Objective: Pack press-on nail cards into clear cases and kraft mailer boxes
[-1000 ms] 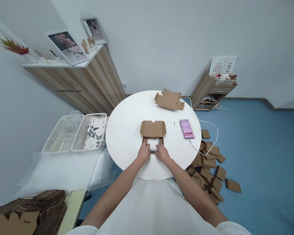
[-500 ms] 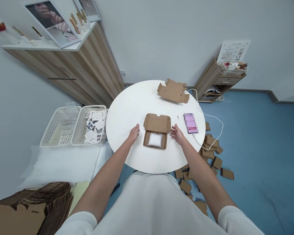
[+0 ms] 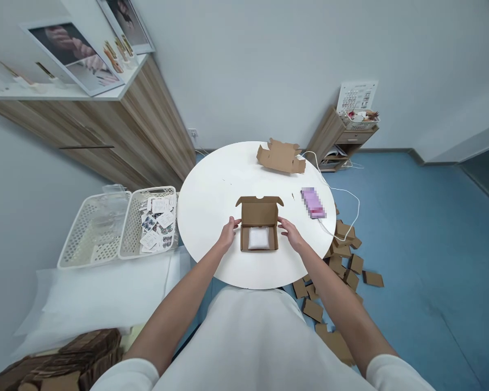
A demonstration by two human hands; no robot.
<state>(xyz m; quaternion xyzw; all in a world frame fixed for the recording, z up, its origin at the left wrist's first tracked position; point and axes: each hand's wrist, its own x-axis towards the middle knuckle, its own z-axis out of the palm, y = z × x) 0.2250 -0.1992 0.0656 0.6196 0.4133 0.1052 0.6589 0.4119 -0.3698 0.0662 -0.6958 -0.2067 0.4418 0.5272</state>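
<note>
On the white round table an open cardboard box (image 3: 259, 212) faces me, its lid raised at the back with the side flaps spread. A white packet (image 3: 259, 238) lies inside it. My left hand (image 3: 229, 232) is at the box's left side, fingers apart, fingertips at the rear corner. At the right side my right hand (image 3: 289, 231) has its fingers stretched toward the opposite rear corner. Neither hand is wrapped round anything. Whether the fingertips press on the cardboard, I cannot tell for certain.
An unfolded carton (image 3: 282, 157) lies at the table's (image 3: 204, 190) far edge. A phone (image 3: 313, 203) with a white cable rests at the right. Two white baskets (image 3: 124, 222) stand to the left, one with small cards and packets. Several small boxes (image 3: 342, 250) cover the floor at right.
Both hands have closed in on the box from the sides. The lid stands more upright, and the box sits squarer to me. The camera view has shifted a little.
</note>
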